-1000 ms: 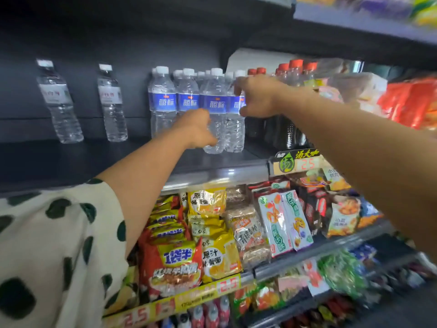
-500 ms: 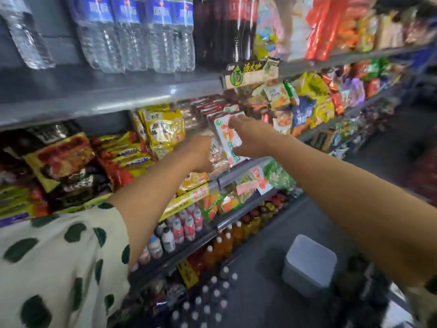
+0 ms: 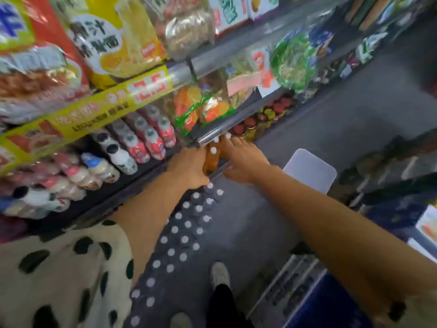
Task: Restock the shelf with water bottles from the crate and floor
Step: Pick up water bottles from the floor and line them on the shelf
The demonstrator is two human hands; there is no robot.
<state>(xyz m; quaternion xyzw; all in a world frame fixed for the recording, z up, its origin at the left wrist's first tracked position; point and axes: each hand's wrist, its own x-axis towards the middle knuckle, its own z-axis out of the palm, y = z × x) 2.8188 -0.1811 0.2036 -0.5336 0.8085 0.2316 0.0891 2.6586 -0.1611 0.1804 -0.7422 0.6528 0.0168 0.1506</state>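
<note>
As both arms stretch down: left hand (image 3: 189, 169) nearer, right hand (image 3: 243, 159) spread and empty, upright water bottles (image 3: 186, 223) directly below; left grip hidden.

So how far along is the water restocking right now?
Nothing finished shows in this view; the water shelf is out of frame. Both hands are empty, the left hand and right hand reaching down toward the floor. Many white-capped water bottles stand in rows on the floor, not yet shelved.
</note>
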